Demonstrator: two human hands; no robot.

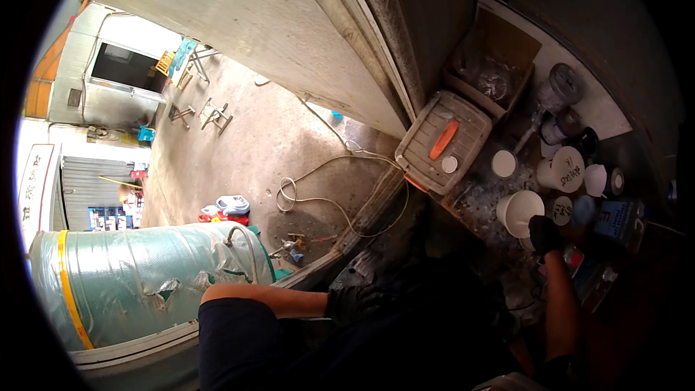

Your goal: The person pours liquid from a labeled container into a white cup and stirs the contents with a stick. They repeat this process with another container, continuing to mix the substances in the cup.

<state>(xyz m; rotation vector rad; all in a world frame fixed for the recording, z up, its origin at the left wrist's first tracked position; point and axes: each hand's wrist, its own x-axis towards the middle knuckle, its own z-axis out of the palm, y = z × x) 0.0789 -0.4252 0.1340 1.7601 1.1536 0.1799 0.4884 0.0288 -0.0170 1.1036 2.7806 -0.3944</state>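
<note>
My right hand point(545, 234), in a black glove, is closed at the near right rim of a white tub point(511, 207). A pale, thin shape shows inside the tub beside my fingers; I cannot make out what the fingers grip. The tub stands with its mouth tilted toward me on a stained worktop point(474, 206). My left hand point(353, 303), also in a black glove, rests against my dark clothing. Its fingers are lost in shadow. Next to the tub lie round white lids point(504, 164) and a larger white bucket point(569, 169) with dark handwriting.
A grey storage box point(434, 146) with an orange handle stands at the worktop's far left, before a cardboard box point(499, 72) holding clear plastic. Dirty containers point(561, 87) and a blue-labelled can point(615, 219) crowd the right. A hose point(326, 201) curls across the floor near a wrapped tank point(145, 275).
</note>
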